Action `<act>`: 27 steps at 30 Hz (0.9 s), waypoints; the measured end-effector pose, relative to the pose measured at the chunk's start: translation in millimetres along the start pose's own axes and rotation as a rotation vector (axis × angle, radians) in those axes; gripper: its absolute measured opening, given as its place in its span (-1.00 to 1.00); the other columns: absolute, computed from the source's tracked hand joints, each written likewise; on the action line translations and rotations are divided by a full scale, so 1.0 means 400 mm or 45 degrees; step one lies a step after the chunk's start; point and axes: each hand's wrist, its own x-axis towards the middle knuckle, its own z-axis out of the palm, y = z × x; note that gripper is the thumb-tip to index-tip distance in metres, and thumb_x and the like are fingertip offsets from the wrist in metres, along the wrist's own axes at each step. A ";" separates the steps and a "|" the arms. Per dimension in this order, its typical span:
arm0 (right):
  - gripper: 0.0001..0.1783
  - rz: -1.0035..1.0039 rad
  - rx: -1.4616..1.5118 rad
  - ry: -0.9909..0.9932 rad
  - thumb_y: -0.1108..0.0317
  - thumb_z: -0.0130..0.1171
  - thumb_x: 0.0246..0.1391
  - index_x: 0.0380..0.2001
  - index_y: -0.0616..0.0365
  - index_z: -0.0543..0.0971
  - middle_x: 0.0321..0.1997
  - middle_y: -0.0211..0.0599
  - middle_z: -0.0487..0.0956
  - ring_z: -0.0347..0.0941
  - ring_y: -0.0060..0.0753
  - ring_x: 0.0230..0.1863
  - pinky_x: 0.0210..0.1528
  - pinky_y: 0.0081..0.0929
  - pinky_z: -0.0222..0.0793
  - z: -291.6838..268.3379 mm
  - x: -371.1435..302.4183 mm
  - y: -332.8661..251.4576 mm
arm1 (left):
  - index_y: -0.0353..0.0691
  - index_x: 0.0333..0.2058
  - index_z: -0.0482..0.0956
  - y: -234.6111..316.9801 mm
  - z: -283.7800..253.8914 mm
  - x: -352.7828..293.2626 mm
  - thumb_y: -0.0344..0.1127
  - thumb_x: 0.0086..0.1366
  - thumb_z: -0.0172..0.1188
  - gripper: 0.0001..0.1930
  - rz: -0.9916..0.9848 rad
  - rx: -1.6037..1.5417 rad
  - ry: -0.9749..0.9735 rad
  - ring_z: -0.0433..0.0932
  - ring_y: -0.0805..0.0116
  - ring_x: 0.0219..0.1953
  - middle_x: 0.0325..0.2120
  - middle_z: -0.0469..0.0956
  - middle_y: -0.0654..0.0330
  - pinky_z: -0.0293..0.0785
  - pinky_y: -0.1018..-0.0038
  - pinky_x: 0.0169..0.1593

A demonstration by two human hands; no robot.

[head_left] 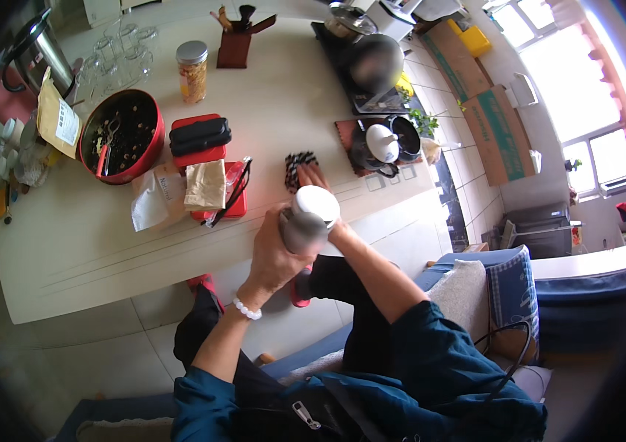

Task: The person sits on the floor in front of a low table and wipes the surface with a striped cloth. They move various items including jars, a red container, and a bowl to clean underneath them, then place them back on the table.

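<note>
One left hand (pixel 271 252) wraps the grey vessel (pixel 303 234) near the worktop (pixel 272 110)'s five-o'clock edge; one right hand (pixel 313 177), grip unclear, touches the checked cloth (pixel 294 169) toward twelve. A slackened left hold could drop the vessel.

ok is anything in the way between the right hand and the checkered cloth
Nothing visible stands between them: the right hand appears to touch the checkered cloth. The white round item just hides part of that hand from view.

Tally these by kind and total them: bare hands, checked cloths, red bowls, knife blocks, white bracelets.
Left hand and right hand: 2 hands
Checked cloth: 1
Red bowl: 1
Knife block: 1
White bracelet: 1
Total: 6
</note>
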 end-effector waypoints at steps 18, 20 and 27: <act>-0.69 1.011 0.955 0.221 0.67 -0.09 -0.10 -0.35 0.29 0.62 -0.37 -0.15 0.64 0.56 -0.12 -0.44 -0.36 -0.35 0.48 -0.117 -0.207 -0.133 | -0.27 0.05 0.24 0.310 -0.058 -0.374 -0.45 -0.06 0.45 -0.29 -0.004 -0.081 0.239 0.49 0.33 -0.09 -0.11 0.44 0.12 0.47 0.41 -0.01; -0.67 1.219 1.793 0.309 0.68 -0.16 -0.05 -0.27 0.40 0.58 -0.37 -0.16 0.63 0.60 -0.23 -0.40 -0.37 -0.34 0.54 -0.173 -0.215 -0.171 | -0.27 0.04 0.25 0.349 -0.066 -0.436 -0.45 -0.06 0.44 -0.30 0.060 0.068 0.314 0.49 0.33 -0.09 -0.11 0.45 0.12 0.46 0.41 0.00; -0.60 0.998 2.938 -0.221 0.38 -0.18 0.13 0.01 0.25 0.43 -0.13 -0.12 0.61 0.60 -0.18 -0.21 -0.18 -0.24 0.59 -0.308 -0.364 -0.202 | -0.26 0.07 0.27 0.436 0.008 -0.577 -0.43 -0.09 0.46 -0.27 0.038 0.149 0.376 0.46 0.32 -0.05 -0.06 0.43 0.13 0.41 0.38 0.07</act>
